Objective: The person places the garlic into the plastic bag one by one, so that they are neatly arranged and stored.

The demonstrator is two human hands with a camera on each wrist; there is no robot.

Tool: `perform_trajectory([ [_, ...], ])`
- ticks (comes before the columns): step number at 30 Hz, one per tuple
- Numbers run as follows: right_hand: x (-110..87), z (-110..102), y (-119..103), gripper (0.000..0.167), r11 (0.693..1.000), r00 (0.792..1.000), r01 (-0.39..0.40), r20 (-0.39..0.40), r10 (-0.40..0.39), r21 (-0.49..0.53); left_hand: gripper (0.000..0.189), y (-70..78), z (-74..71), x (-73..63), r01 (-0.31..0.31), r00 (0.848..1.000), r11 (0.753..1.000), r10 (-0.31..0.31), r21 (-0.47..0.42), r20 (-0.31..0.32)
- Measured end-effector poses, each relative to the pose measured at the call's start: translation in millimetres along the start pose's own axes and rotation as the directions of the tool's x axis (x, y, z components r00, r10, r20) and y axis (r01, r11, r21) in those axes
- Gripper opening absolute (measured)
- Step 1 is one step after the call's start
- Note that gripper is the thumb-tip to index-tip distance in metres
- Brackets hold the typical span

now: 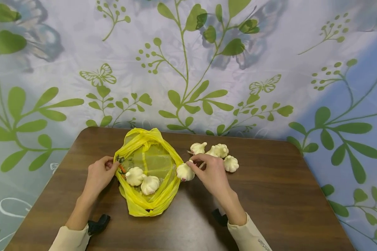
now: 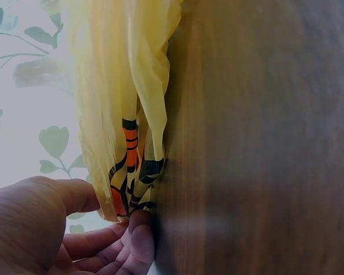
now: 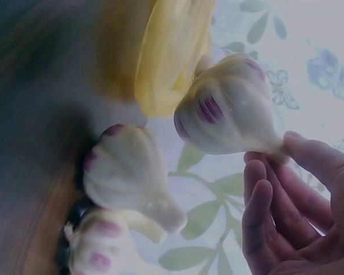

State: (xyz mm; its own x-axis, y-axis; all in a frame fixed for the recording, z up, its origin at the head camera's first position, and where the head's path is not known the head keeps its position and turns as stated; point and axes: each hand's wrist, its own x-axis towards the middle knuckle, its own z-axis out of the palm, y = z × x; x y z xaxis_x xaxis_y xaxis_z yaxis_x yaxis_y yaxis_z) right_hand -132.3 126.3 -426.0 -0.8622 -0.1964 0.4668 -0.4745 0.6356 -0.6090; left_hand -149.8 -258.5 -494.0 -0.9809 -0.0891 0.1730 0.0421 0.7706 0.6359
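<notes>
Thumb and fingertips of the person's right hand (image 1: 212, 174) pinch one garlic bulb (image 1: 185, 172) by its narrow neck, a slim grip with the rounded body left free. From where I stand, that hand shows its back, knuckles raised and fingers bent down toward the bulb — and the view from the right wrist shows the lower fingers loosely curled below the neck. The right forearm slants up and inward from a pale sleeve (image 1: 248, 232), with a black wrist piece (image 1: 220, 217) at its inner side.

Across from it, the left hand (image 1: 98, 174) has its thumb and fingers closed on the left edge of a yellow plastic bag (image 1: 169, 196), right by the orange and black print (image 1: 122, 169). That forearm reaches up and slightly inward, low over the brown table (image 1: 276, 195).

Between the hands the bag's mouth gapes wide, and two bulbs (image 1: 150, 184) lie inside it, side by side, toward the near left. The pinched bulb is at the bag's right rim — whether it touches the plastic I cannot tell. Just beyond the right hand, more bulbs (image 1: 230, 164) sit clustered on the table, some partly hidden behind the knuckles, in front of a leaf-patterned cloth (image 1: 188, 87)
</notes>
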Motion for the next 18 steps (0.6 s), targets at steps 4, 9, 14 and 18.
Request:
perform_trajectory([
  [4, 7.3, 7, -4, 0.007, 1.0, 1.0, 0.007, 0.006, -0.007, 0.024, 0.03, -0.2, -0.9, 0.0, -0.002, 1.0, 1.0, 0.002, -0.006, -0.006],
  [9, 16.9, 17, -4, 0.006, 0.999, 1.0, -0.019, 0.004, 0.019, 0.042, 0.03, 0.9, -1.1, -0.5, -0.003, 1.0, 1.0, 0.003, -0.016, -0.016],
  [14, 27.0, 32, -6, 0.008, 0.999, 1.0, -0.02, -0.003, 0.02, 0.046, 0.031, 1.1, -1.3, -1.4, 0.006, 1.0, 1.0, -0.006, -0.015, -0.011],
  [18, 34.2, 45, -11, 0.01, 1.0, 1.0, 0.016, -0.007, -0.016, 0.008, 0.031, 1.0, -0.9, -0.8, 0.007, 1.0, 1.0, -0.007, -0.011, -0.007],
])
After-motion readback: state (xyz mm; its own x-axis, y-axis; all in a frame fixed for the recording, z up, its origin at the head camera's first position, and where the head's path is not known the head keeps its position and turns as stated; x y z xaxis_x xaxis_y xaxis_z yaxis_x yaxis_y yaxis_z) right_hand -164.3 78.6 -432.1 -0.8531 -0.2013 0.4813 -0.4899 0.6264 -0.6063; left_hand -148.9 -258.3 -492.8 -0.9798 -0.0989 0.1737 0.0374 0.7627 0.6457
